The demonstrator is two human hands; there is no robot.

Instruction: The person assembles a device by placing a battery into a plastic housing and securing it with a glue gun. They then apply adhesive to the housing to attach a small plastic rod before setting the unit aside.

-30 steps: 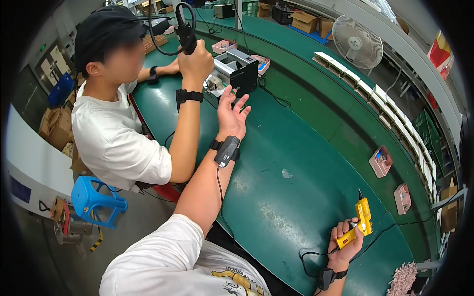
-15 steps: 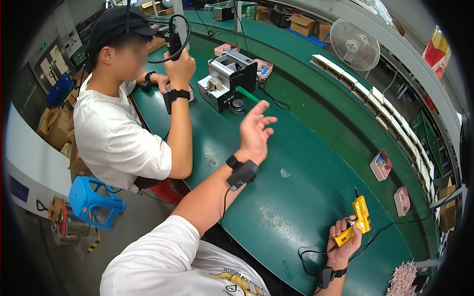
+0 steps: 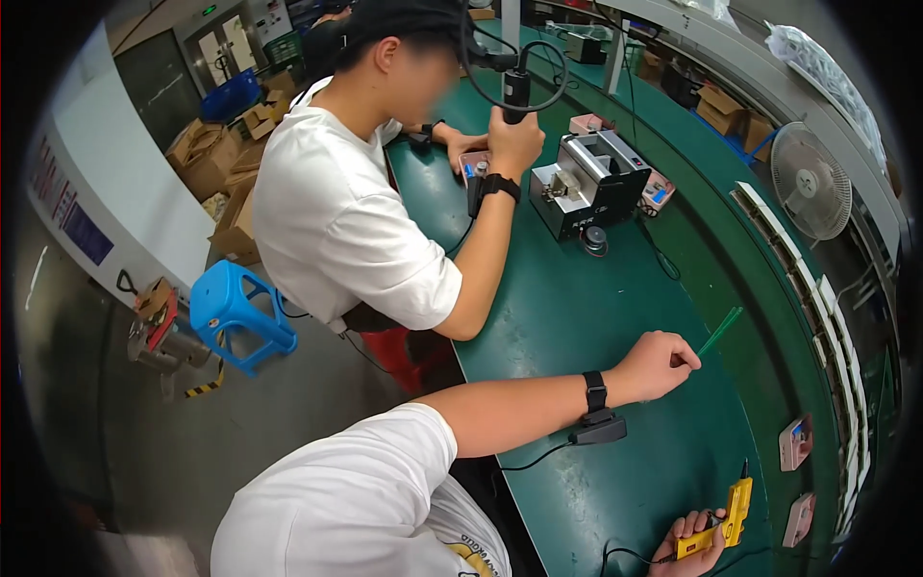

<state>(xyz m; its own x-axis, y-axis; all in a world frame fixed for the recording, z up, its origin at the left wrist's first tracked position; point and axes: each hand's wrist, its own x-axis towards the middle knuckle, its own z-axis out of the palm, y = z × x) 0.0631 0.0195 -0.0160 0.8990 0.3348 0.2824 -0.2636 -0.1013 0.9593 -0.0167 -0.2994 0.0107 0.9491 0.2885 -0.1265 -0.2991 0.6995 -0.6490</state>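
My left hand (image 3: pixel 658 366) reaches over the middle of the table, its fingers pinched round a few thin green wires (image 3: pixel 717 334). The wires stick out past the fingertips, up and to the right. At the lower right, my right hand (image 3: pixel 696 544) grips a yellow gun-shaped tool (image 3: pixel 735 516) by its handle. Its narrow dark tip points upward, and a black cord trails from the handle end. The picture's lower edge cuts off part of that hand.
Beyond my left arm stands a black and silver bench machine (image 3: pixel 588 188), with a small round black part (image 3: pixel 594 240) beside it. A co-worker (image 3: pixel 356 202) at left holds a black corded tool (image 3: pixel 516 94) over a pink case (image 3: pixel 473 165). Pink cases (image 3: pixel 795 443) lie at right; a blue stool (image 3: pixel 242 315) stands at left.
My left hand has drawn away from the machine toward the right, its spread fingers now closed with the green wires. My view has shifted; the right hand still holds the yellow tool.
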